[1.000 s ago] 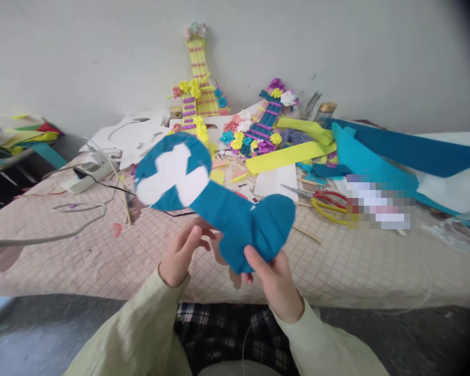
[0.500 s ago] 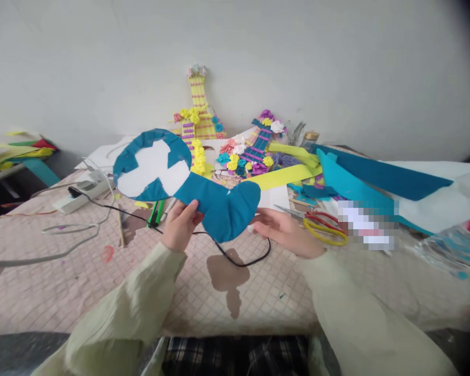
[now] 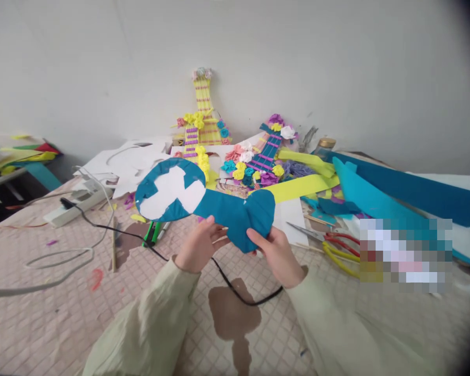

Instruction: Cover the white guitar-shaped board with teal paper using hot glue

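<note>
A blue paper-covered cutout [image 3: 223, 206], shaped with a rounded head, a neck and a lobed end, is held up above the table. White paper [image 3: 168, 196] shows in the middle of its round head. My right hand [image 3: 278, 256] grips the lobed end, thumb on the front and fingers behind. My left hand [image 3: 199, 245] is at the lower edge of the neck, its thumb and fingers apart; whether it touches the cutout is hard to see. Below both hands, a black cord [image 3: 235, 292] curves over the patterned tablecloth [image 3: 180, 324].
Scissors [image 3: 329, 243] with red and yellow handles lie to the right, near blue paper strips [image 3: 399, 188]. Decorated guitar-like crafts [image 3: 266, 151] with paper flowers stand at the back. A green utility knife [image 3: 152, 234] and a white power strip [image 3: 78, 206] are on the left.
My left hand has loosened from the neck and shifted right. My right hand has closed on the lobed end, thumb now on its front. The cutout sits lower and further right in view.
</note>
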Tool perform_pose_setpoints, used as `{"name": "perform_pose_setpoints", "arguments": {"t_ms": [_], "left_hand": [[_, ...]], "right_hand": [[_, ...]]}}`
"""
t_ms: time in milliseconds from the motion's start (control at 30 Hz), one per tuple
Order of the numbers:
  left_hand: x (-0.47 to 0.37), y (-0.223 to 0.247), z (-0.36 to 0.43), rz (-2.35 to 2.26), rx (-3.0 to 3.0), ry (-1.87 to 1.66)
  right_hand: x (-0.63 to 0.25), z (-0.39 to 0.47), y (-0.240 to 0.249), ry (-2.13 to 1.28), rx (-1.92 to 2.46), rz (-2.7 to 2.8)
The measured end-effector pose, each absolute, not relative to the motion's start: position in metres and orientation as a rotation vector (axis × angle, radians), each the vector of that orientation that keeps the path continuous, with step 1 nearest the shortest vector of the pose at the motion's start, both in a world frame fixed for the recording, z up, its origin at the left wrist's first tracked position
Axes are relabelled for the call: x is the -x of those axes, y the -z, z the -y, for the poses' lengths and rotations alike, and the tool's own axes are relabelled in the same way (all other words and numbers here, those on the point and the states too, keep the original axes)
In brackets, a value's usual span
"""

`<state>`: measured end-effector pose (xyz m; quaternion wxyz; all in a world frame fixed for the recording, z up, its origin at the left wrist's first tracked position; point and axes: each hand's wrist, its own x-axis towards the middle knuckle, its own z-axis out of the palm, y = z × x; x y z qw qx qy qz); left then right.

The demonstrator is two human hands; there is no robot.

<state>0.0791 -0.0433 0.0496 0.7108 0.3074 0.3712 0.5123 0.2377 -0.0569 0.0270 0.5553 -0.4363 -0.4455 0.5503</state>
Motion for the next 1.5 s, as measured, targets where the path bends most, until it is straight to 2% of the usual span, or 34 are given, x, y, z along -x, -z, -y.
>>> {"name": "perform_pose_setpoints", "arguments": {"t_ms": [267, 400, 800, 1133, 1500], "left_hand": [[-0.108, -0.033, 0.07, -0.787, -0.889, -1.191], [-0.108, -0.024, 0.067, -0.941, -0.731, -1.259], [-0.11, -0.031, 0.064, -0.928, -0.497, -1.421], [-0.103, -0.034, 0.059, -1.053, -0.524, -1.475], [-0.104, -0.024, 0.065, -1.177, -0.776, -1.474]], "right_hand": [[-0.22, 0.079, -0.02, -1.192, 1.099, 1.062], [-0.218, 0.085, -0.016, -1.185, 1.122, 1.129], [-0.214, 0.093, -0.004, -1.173, 1.083, 1.269], [-0.215, 0.102, -0.015, -1.421, 1.046, 1.389], [-0.217, 0.1, -0.014, -1.515, 1.091, 1.253]]}}
